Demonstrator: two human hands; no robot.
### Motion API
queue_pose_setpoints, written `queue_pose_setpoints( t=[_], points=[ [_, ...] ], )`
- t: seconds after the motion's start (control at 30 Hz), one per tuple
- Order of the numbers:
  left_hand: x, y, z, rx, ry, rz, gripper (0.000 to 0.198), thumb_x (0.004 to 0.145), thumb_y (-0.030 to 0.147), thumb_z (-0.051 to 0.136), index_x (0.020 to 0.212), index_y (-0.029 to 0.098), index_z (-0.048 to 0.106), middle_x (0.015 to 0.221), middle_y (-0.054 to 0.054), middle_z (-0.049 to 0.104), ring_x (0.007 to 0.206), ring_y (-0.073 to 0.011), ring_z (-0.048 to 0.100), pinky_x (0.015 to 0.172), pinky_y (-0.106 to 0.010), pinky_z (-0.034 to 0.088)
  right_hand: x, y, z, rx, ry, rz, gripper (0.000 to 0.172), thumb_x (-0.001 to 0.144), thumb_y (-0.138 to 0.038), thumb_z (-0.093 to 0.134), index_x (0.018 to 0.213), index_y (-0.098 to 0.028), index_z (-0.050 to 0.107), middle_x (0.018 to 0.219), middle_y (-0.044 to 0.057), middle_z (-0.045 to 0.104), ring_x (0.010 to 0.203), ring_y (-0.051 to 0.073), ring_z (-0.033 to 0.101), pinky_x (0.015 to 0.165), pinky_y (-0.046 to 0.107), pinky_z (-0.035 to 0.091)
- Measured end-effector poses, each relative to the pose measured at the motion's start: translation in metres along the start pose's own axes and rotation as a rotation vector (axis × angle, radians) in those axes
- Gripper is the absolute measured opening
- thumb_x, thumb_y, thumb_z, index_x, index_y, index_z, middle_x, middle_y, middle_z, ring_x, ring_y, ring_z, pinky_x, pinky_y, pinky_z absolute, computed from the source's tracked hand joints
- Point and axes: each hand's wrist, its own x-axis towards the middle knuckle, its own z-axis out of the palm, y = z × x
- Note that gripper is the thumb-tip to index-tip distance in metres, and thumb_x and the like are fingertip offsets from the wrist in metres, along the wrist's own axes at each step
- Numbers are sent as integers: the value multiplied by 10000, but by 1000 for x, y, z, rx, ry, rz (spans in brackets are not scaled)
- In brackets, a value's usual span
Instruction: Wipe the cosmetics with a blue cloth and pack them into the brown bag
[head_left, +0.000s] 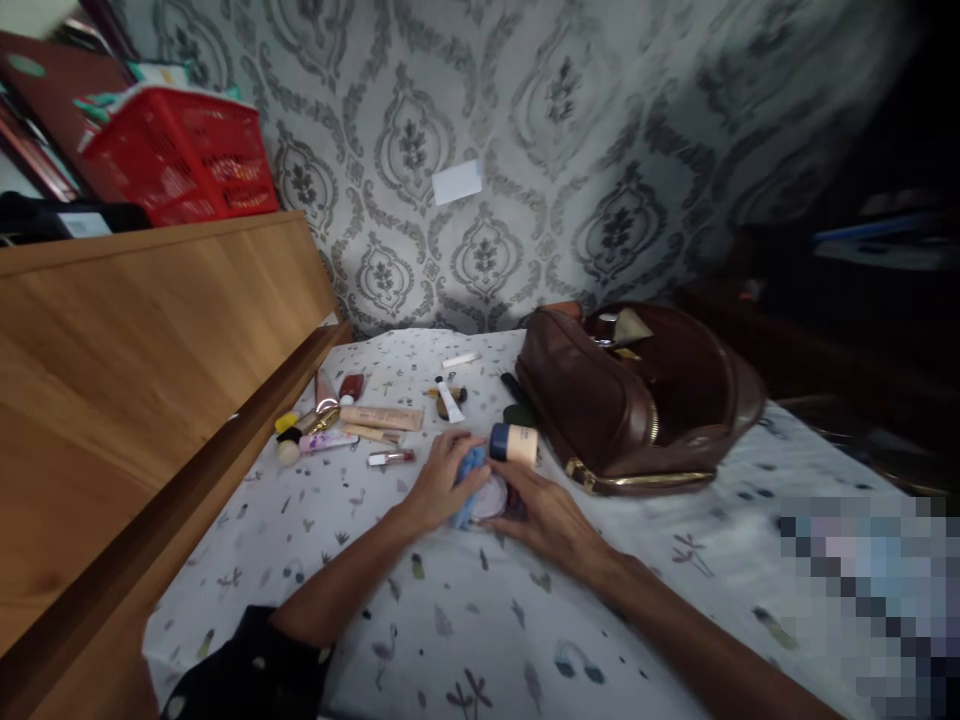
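My left hand [437, 482] is closed on a blue cloth [469, 478] and presses it against a small round compact [492, 496] on the printed sheet [465, 620]. My right hand [546, 517] curls around the compact from the right side and holds it. A foundation bottle [515, 443] with a dark cap lies just beyond both hands. An open brown leather bag [630, 400] sits to the right of the hands.
Several tubes and lipsticks [352, 425] lie scattered at the sheet's left and far side. A wooden board [142, 350] rises along the left, with a red basket [180, 155] on top. Patterned wallpaper [525, 150] stands behind. A blurred patch [870, 600] covers the lower right.
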Motion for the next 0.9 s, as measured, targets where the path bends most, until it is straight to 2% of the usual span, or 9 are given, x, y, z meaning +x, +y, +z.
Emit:
queue_pose_setpoints(
  t=[0.1,0.17,0.37,0.5,0.63,0.73,0.9],
  points=[
    [-13,1,-4,89,-141,84,739,870,603,555,1465,206,366,1475,-177,356,1395,-324,320,1160,-499,290,0,-2,0,21,-3,28,665,781,-368,732,1375,-172,506,1293,167,617,1099,298,647,906,436,545],
    [-17,3,-6,141,-192,97,867,823,669,574,1500,198,304,1491,-191,333,1396,-348,303,1152,-524,285,0,0,-1,39,-13,14,675,786,-357,729,1391,-179,489,1293,164,617,1076,290,654,892,426,548],
    [-12,11,-4,257,-202,22,861,788,746,534,1430,188,403,1216,-151,532,1120,-318,495,982,-489,431,0,6,-4,93,-40,-53,749,806,-375,720,1457,-188,401,1395,168,547,1215,288,585,983,436,510],
    [-11,12,-3,374,-205,6,865,780,785,485,1379,162,450,1105,-125,553,1009,-293,528,902,-460,470,-1,5,-5,59,-68,-68,742,827,-416,695,1470,-213,386,1425,155,521,1263,287,552,1012,444,498],
    [-12,11,-3,552,-203,25,868,787,806,436,1358,154,473,1094,-129,574,1007,-298,556,893,-453,478,-1,7,-2,27,-33,-77,727,832,-403,692,1474,-248,389,1414,137,538,1250,294,568,1006,450,508],
    [-12,11,-3,637,-210,19,910,773,822,427,1373,139,467,1143,-158,586,1033,-317,576,903,-465,481,1,9,0,25,-12,-90,694,825,-439,688,1442,-248,433,1378,136,570,1206,308,599,972,458,529],
    [-13,15,-7,629,-206,-56,951,737,830,475,1398,146,449,1150,-162,623,1067,-318,607,923,-443,498,2,10,2,25,-10,-37,598,826,-440,668,1359,-219,509,1245,131,638,930,262,693,794,393,585]
  ],
)
